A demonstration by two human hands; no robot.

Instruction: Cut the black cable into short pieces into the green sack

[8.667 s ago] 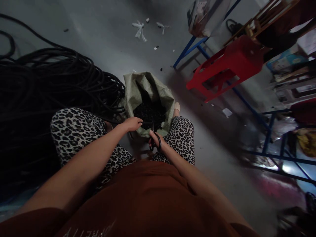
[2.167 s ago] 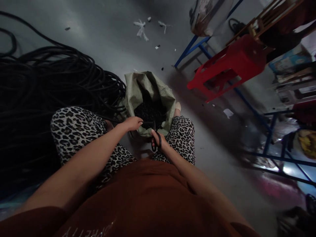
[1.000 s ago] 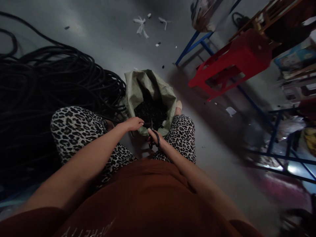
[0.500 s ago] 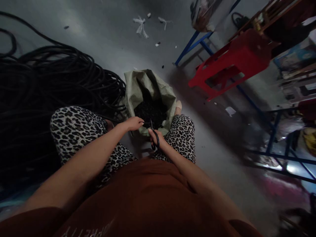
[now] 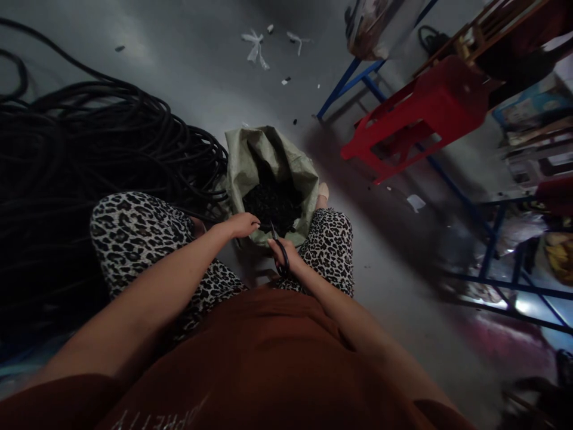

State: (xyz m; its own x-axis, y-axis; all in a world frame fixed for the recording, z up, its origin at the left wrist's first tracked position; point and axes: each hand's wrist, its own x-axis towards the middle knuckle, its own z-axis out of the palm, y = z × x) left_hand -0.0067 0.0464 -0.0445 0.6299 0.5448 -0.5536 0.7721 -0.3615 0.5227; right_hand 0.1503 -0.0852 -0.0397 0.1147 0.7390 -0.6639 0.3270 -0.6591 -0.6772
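Note:
I sit with an open greenish woven sack [image 5: 250, 161] between my knees; it holds a heap of short black pieces [image 5: 272, 203]. My left hand [image 5: 242, 225] pinches the end of a thin black hose at the sack's near rim. My right hand [image 5: 283, 254] is closed on black-handled scissors [image 5: 280, 258] whose blades point up toward the hose end just right of my left fingers. The blades look nearly closed.
A big tangle of black hose [image 5: 89, 155] fills the floor on the left. A red plastic stool [image 5: 425, 113] lies tipped at the upper right beside blue metal shelving [image 5: 487, 239]. White scraps [image 5: 257, 51] lie on the grey floor beyond the sack.
The scissors' handles have closed together in my right hand over the last second. My left hand has stayed at the sack's rim. The view has barely shifted.

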